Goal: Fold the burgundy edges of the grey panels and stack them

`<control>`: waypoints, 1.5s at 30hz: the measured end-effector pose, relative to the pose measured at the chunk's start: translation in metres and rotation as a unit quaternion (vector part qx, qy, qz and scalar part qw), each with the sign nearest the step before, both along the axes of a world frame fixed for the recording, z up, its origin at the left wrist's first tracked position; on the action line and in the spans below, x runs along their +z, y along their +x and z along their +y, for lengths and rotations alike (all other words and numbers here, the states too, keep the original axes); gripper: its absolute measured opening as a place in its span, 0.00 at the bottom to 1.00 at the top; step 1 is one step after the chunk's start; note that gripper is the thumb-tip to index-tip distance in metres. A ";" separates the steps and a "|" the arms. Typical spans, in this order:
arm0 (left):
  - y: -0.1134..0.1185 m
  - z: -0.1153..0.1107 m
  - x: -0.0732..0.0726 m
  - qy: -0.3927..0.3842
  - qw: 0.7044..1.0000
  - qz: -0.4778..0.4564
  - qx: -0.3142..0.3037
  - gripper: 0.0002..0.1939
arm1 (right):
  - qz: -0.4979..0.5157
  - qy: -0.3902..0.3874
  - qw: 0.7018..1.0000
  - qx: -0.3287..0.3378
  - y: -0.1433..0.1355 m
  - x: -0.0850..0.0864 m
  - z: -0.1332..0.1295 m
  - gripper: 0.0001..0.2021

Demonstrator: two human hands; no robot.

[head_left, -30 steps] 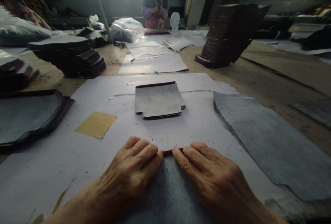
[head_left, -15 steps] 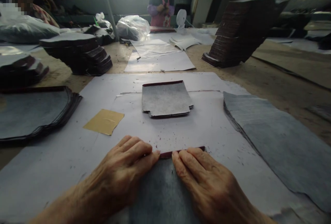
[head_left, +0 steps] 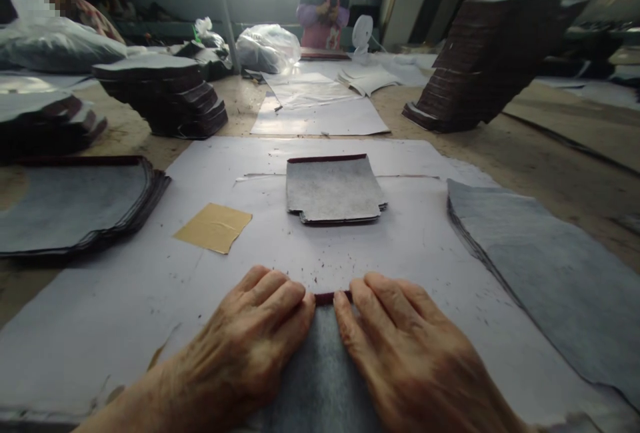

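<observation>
One grey sheet (head_left: 324, 359) lies before me on white paper (head_left: 125, 313).
My left hand (head_left: 263, 333) and right hand (head_left: 403, 346) sit just apart, both pressing its maroon edge (head_left: 325, 298); whether they pinch it, I can't tell. The far apron (head_left: 313, 38) bears white print (head_left: 333, 37), too small to make out.

Grey sheet (head_left: 325, 359) in the foreground: matt, slightly fibrous, like non-woven cloth, with a dull dark red edge (head_left: 325, 298). The notched grey pieces (head_left: 335, 187) beyond look equally matt and faintly mottled. The white paper (head_left: 400, 246) beneath is smooth, with dark specks. A tan square (head_left: 214, 228) has a soft sheen and creases. The clear plastic bag (head_left: 267, 48) is glossy and crinkled. The brown desk (head_left: 243, 111) looks dull and scuffed.
</observation>
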State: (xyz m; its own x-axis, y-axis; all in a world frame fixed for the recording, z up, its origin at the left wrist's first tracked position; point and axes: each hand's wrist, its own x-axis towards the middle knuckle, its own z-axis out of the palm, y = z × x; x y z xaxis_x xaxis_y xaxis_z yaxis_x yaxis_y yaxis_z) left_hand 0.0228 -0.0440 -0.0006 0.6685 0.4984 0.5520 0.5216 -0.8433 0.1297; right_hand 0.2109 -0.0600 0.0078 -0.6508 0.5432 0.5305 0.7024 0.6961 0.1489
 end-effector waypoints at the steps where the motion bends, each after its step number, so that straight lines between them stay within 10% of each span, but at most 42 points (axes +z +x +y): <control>1: 0.000 0.000 0.000 -0.005 1.000 0.000 -0.002 0.12 | 0.017 -0.003 1.000 0.013 -0.003 -0.001 0.000 0.18; 12: -0.028 0.000 -0.001 -0.072 0.997 -0.034 0.010 0.18 | 0.071 -0.045 0.990 0.116 -0.002 -0.012 0.009 0.16; 45: -0.029 -0.041 -0.018 0.019 0.994 -0.054 0.090 0.14 | -0.022 -0.201 0.977 0.069 -0.019 0.006 0.026 0.31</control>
State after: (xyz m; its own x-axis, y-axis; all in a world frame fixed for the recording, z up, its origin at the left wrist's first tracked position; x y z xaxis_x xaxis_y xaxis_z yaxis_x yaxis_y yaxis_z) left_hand -0.0057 -0.0846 -0.0184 0.5061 0.5825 0.6360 0.6499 -0.7424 0.1627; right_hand 0.1922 -0.0335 0.0143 -0.7500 0.6076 0.2613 0.5970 0.7920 -0.1279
